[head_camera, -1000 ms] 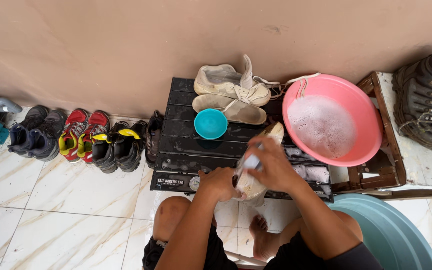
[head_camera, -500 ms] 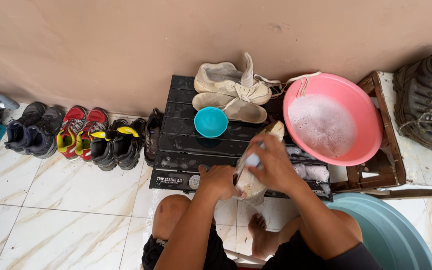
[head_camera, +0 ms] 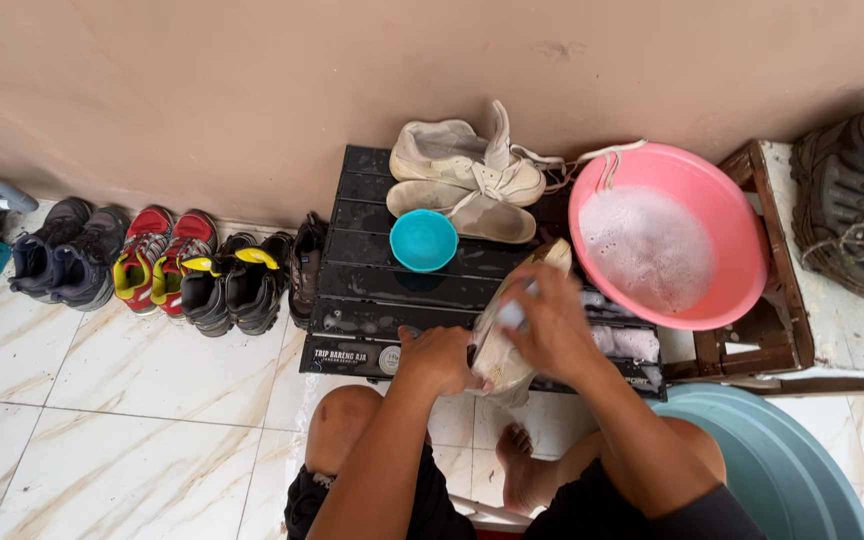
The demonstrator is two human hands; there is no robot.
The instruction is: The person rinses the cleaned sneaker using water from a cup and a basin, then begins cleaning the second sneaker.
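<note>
- The left hand (head_camera: 439,358) is closed around the heel end of a dirty beige fabric shoe (head_camera: 505,352), which lies tilted over the front edge of a black slatted plastic crate top (head_camera: 372,270); its toe (head_camera: 555,253) points toward one o'clock
- The right hand (head_camera: 552,322) lies over the middle of the beige shoe, fingers curled around a small pale object (head_camera: 512,315), mostly hidden by the fingers, so what it is cannot be made out
- The shoe's upper and its far side are covered by both hands
- At twelve o'clock from the hands, a round turquoise plastic bowl (head_camera: 424,240) stands on the crate, and behind it a second beige shoe with loose laces (head_camera: 467,165) lies against the wall
- At two o'clock, a pink plastic basin of soapy foam (head_camera: 742,240) rests partly on the crate and partly on a wooden frame (head_camera: 787,300)
- At nine o'clock, a row of dark and red-and-yellow shoes (head_camera: 167,265) lines the wall; the leftmost pair is partly cut off
- At three o'clock, a dark boot (head_camera: 857,200) is cropped by the edge
- At five o'clock, a teal tub (head_camera: 802,470) is cut off by the corner
</note>
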